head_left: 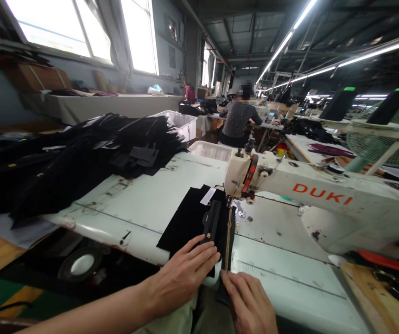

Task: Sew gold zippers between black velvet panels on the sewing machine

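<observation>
Lying flat, left hand (185, 271) presses black fabric (183, 218); right hand (248, 301) pinches zipper (228, 246); white bin (188, 129), contents unclear.

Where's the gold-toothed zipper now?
Head view, just right of centre: the zipper lies along the black panel's right side, between the sewing machine's head and the right hand.

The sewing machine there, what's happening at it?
A person's left hand lies flat on black cloth, and the right hand has fingers on the lower end of a strip with a brass zip. The zip's upper end lies close to the needle area of the sewing machine. More black cloth is piled to the left.
</observation>
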Demonstrator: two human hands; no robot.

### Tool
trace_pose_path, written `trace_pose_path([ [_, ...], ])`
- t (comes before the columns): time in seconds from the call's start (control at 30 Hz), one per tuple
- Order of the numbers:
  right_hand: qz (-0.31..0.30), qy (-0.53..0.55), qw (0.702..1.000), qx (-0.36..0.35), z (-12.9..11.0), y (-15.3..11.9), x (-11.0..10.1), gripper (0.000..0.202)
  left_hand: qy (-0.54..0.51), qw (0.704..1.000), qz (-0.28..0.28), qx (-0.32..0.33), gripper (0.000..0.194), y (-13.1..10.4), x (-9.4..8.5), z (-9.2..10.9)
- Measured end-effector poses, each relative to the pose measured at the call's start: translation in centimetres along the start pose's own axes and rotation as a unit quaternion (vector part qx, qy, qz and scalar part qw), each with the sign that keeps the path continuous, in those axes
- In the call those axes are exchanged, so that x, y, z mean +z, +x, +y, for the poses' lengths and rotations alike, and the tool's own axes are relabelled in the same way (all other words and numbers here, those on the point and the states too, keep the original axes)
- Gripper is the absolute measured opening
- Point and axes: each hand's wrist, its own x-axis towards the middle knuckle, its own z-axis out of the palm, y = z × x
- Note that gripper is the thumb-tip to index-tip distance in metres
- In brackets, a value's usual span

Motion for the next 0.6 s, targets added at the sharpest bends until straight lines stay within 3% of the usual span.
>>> trace_pose_path([
  [0.2,0.026,-0.003,0.999,0.026,-0.8,0.2,0.2,0.042,0.026,0.999,0.038,0.023,0.041,0.0,0.3,0.0],
  [0.5,0.026,-0.03,0.999,0.027,-1.1,-0.2,1.1,0.033,0.014,0.999,0.047,0.014,0.036,0.4,0.3,0.2],
  [0.6,0.066,-0.036,0.997,0.031,-1.1,0.1,1.3,0.036,0.006,0.999,0.043,0.014,0.035,0.6,0.0,0.2],
])
